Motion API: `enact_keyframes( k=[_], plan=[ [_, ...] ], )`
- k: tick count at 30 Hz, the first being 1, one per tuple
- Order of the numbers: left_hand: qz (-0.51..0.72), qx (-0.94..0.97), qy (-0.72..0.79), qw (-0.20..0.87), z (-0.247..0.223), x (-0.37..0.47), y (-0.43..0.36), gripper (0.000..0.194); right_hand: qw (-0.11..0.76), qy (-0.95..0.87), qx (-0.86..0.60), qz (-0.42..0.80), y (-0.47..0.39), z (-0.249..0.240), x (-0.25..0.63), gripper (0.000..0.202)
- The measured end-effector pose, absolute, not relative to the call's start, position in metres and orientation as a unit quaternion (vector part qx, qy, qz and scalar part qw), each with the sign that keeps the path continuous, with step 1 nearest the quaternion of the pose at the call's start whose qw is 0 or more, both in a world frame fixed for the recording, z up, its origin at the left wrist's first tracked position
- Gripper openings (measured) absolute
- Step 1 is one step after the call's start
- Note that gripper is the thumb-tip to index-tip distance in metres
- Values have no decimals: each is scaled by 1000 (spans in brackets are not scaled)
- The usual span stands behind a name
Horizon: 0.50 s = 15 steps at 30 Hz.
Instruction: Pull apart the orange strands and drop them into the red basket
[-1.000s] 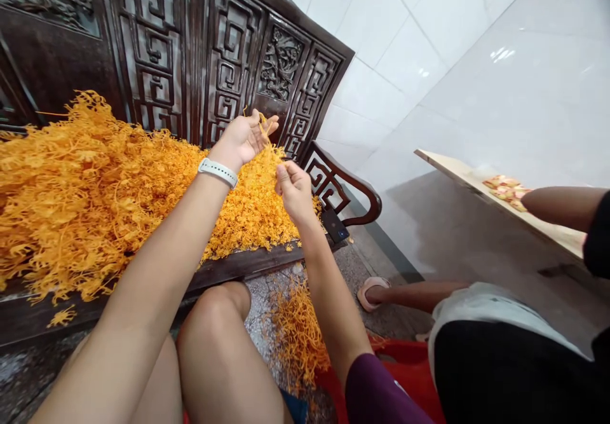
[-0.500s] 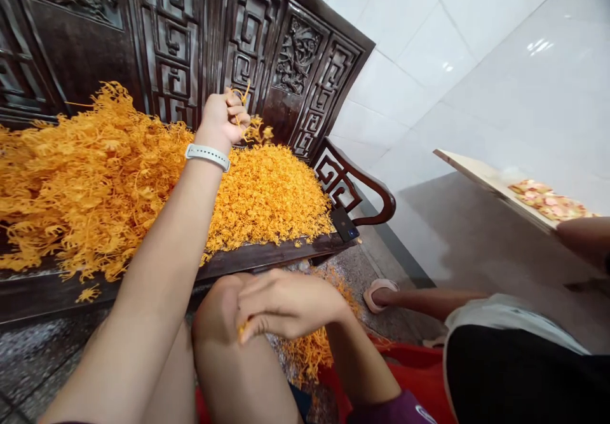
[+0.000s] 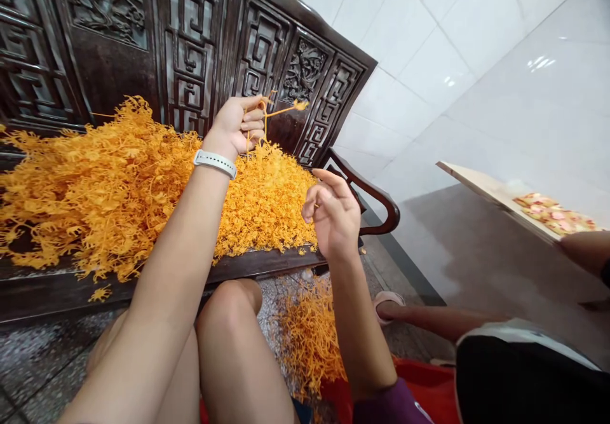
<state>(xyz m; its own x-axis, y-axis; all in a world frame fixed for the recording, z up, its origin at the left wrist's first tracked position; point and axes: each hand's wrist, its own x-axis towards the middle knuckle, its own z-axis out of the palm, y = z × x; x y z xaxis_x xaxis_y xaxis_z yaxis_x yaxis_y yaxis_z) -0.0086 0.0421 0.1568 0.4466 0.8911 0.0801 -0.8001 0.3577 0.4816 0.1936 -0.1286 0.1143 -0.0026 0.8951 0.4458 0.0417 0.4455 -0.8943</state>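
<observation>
My left hand (image 3: 241, 125), with a pale watch band on its wrist, is raised above the bench seat. Its fingers are closed on a thin-stemmed orange stringy piece (image 3: 281, 111), which has a tufted end pointing right and strands hanging down. To the right, my right hand (image 3: 336, 214) is held up with the index finger stretched out and the other fingers curled toward the thumb. A tiny orange speck shows at its fingertips, too small to name. Behind both hands lies a heap of small, tufted orange pieces (image 3: 271, 208). Longer, spidery orange pieces (image 3: 119, 189) are piled left of it.
A dark carved wooden bench (image 3: 267, 262) carries the piles, its curved armrest (image 3: 393, 217) at right. Orange stringy scraps (image 3: 312, 341) lie low beside my knee, near something red (image 3: 424, 379). Another person's leg (image 3: 438, 319) and a board with food (image 3: 500, 198) are at right.
My right hand has risen from beside my knee to near the left hand. My left hand has shifted slightly right, and the orange piece now points outward. The view has moved a little.
</observation>
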Motion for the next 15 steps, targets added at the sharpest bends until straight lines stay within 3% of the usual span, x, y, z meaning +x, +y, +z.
enact_keyframes(
  k=[6, 12, 15],
  plan=[
    [492, 294, 102, 813, 173, 8, 24, 26, 511, -702, -472, 153, -116, 107, 187, 34],
    [485, 315, 95, 810, 181, 17, 13, 24, 510, -664, -524, 158, -78, 98, 186, 67],
    [483, 323, 115, 805, 178, 19, 18, 19, 506, -654, -534, 176, -66, 97, 186, 70]
  ],
)
